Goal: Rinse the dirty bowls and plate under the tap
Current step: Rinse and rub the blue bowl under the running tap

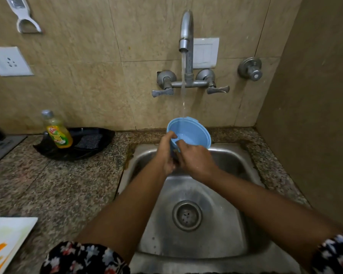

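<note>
Floral sleeves (pixel 87 258), forearms outstretched, both hands (pixel 183 155) gripping blue bowl (pixel 192 133) under tap (pixel 186 30).

One head-worn camera looks steeply down, close over the sink (pixel 234 230), facing the wall.

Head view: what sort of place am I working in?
Most likely a home kitchen sink corner: a steel sink set in a granite counter, a running wall tap, and a dish soap bottle.
</note>
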